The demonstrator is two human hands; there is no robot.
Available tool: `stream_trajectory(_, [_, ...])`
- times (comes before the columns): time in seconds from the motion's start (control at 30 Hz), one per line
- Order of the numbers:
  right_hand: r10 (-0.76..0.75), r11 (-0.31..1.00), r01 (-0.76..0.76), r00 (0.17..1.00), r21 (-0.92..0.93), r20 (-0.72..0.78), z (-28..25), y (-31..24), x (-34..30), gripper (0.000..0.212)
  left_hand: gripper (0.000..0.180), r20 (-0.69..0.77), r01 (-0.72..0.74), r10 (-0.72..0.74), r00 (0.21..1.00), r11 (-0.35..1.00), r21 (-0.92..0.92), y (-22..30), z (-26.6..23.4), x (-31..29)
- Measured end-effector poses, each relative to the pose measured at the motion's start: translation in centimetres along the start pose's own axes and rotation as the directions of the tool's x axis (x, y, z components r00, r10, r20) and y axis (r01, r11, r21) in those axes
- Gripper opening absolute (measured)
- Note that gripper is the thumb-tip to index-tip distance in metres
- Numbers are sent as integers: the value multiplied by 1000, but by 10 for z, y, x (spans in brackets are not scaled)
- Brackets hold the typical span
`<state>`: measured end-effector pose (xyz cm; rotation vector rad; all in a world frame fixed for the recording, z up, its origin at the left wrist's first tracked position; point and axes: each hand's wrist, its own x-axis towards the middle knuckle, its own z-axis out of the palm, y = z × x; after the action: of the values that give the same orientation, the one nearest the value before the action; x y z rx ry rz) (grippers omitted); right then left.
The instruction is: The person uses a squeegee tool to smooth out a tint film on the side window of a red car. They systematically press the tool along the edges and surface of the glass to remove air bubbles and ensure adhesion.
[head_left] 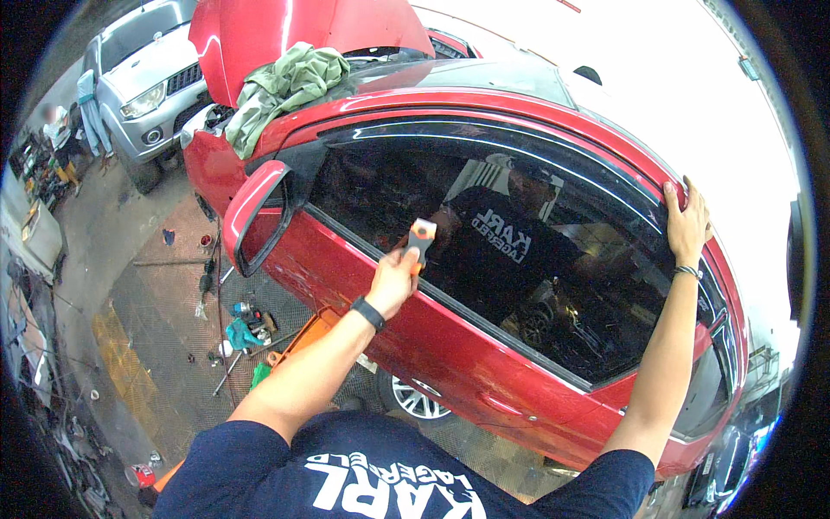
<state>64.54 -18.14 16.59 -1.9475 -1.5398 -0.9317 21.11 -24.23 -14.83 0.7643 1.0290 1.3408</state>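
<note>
the left hand point(393, 284) has its fingers point(406, 258) closed round a grey-and-orange hand tool point(421, 242) by the dark side window point(389, 186) of a red car point(467, 350), while the right hand point(687, 227), fingers spread, rests on the roof edge point(571, 125).

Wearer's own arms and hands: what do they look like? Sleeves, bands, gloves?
The left hand and right hand are gloveless. Short navy sleeves leave the forearms uncovered. The left wrist wears a flat black band; the right, a thin dark bracelet. No cables show on the arms.
</note>
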Motion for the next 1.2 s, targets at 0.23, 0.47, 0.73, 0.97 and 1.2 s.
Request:
stream_trajectory(0.23, [34, 999, -34, 999, 1, 27, -1, -1, -1, 77, 33, 115, -187, 192, 975, 981, -53, 116, 41, 66])
stream_trajectory(0.47, [29, 1000, -29, 1000, -3, -12, 0, 4, -4, 77, 37, -41, -17, 13, 999, 996, -93, 12, -3, 16])
stream_trajectory(0.73, [18, 1000, -18, 1000, 6, -9, -1, -1, -2, 75, 36, 86, -121, 140, 986, 973, -199, 102, 30, 66])
stream_trajectory(0.97, [31, 999, -31, 1000, -26, -5, 0, 7, -2, 73, 36, -19, 29, -29, 999, 1000, -9, 11, -7, 15])
stream_trajectory(1.2, [22, 1000, -22, 1000, -4, -19, 3, 3, -2, 74, 38, 26, -122, 125, 992, 989, -82, 93, 1, 61])
